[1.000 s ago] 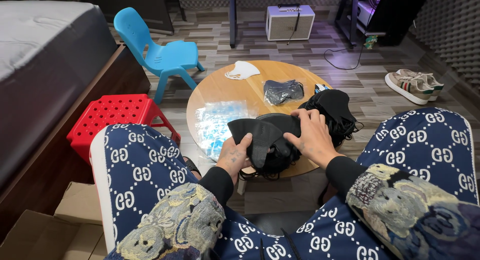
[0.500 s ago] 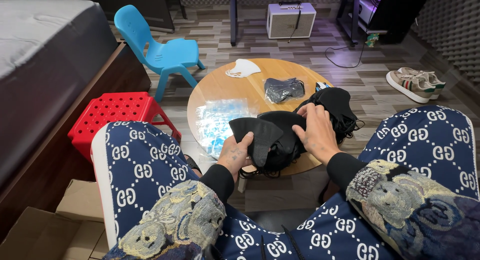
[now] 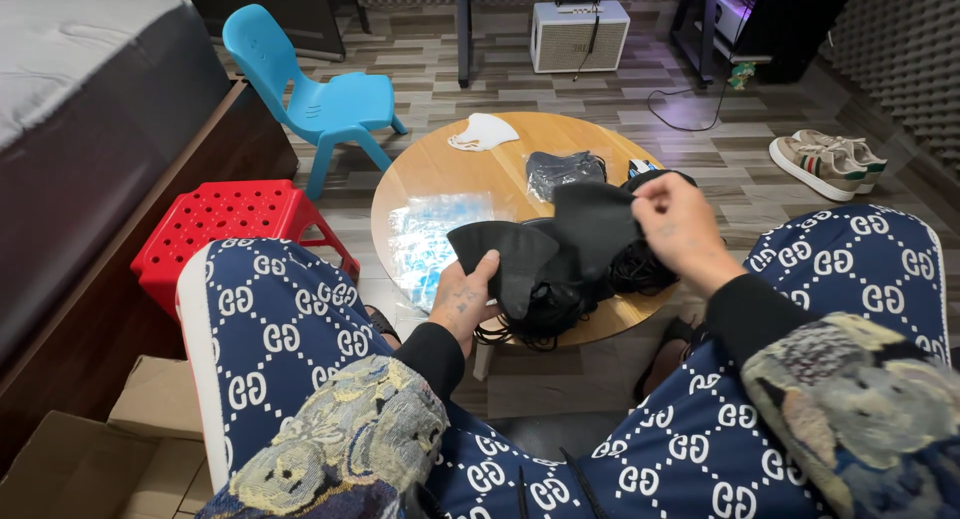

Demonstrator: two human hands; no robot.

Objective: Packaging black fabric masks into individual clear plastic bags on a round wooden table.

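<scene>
Seen from above, a seated person holds 2 black fabric face masks over a round wooden table (image 3: 440,164). The left hand (image 3: 462,301) pinches 1 folded black mask (image 3: 505,254) between thumb and fingers. The right hand (image 3: 678,224) grips the second black mask (image 3: 592,224), fingers curled together on its edge. Under them lies a pile of black masks with looped ear cords (image 3: 545,314). Also on the table: a clear plastic packet of blue masks (image 3: 425,239), a white mask (image 3: 482,132) and a bagged dark mask (image 3: 563,169).
</scene>
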